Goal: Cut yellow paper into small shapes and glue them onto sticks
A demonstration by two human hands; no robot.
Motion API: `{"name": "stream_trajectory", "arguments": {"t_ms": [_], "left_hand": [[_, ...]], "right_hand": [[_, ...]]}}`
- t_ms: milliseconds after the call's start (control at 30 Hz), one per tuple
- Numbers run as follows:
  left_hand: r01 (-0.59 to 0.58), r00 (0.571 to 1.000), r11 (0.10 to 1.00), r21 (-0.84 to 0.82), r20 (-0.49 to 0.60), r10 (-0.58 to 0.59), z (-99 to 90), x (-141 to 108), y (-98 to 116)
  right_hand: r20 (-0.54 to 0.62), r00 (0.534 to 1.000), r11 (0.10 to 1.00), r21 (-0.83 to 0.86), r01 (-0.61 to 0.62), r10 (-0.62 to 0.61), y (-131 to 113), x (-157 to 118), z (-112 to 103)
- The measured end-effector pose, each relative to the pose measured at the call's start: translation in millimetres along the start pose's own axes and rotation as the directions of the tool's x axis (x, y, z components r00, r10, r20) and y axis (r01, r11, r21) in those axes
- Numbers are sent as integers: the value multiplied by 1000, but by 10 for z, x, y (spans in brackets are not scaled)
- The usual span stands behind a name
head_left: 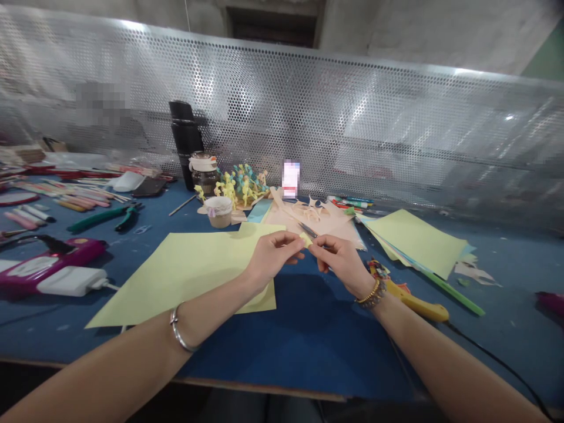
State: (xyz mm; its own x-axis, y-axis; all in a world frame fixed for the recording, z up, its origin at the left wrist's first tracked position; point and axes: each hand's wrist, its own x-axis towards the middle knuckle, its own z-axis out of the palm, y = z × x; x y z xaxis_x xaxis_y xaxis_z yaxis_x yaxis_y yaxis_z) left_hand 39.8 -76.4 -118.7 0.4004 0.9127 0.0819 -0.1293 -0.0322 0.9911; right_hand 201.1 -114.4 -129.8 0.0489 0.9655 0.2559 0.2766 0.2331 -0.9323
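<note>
Between my two hands is a small yellow paper piece [305, 239], pinched from both sides. My left hand [277, 252] has thumb and fingers closed on its left edge, above the right end of a large yellow sheet [189, 270]. On the other side my right hand [337, 258] grips the piece with thumb and forefinger, the other fingers curled. Just behind the fingertips lie the dark tips of a pointed tool [307, 229], on a peach sheet [339, 226] with cut scraps.
Small yellow and blue figures [240, 187] stand behind a little tub [219, 211], near a jar [205, 173] and black bottle [185, 141]. Right: yellow-handled tool [418, 304] with a cord, green strip [456, 292], stacked sheets [418, 238]. Left: pliers [99, 219], purple power strip [53, 264].
</note>
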Motion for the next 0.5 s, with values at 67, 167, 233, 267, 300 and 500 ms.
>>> {"name": "stream_trajectory", "arguments": {"t_ms": [67, 167, 233, 267, 300, 500], "left_hand": [[37, 999, 999, -29, 6, -36, -3, 6, -2], [113, 993, 990, -85, 45, -110, -14, 23, -9], [172, 984, 978, -121, 77, -164, -25, 38, -13], [204, 977, 969, -137, 92, -193, -30, 44, -13], [235, 970, 960, -154, 106, -221, -35, 49, -12], [373, 921, 901, -222, 207, -330, -54, 52, 16]], "right_hand": [[15, 1000, 1000, -14, 24, -24, -2, -7, -6], [29, 997, 997, -43, 67, -66, -14, -19, -11], [30, 995, 992, -77, 100, -98, -29, -26, -9], [29, 993, 989, -96, 115, -113, -38, -29, -7], [27, 992, 985, -115, 129, -127, -45, -31, -5], [7, 980, 962, -188, 197, -199, -41, -28, -13]]}}
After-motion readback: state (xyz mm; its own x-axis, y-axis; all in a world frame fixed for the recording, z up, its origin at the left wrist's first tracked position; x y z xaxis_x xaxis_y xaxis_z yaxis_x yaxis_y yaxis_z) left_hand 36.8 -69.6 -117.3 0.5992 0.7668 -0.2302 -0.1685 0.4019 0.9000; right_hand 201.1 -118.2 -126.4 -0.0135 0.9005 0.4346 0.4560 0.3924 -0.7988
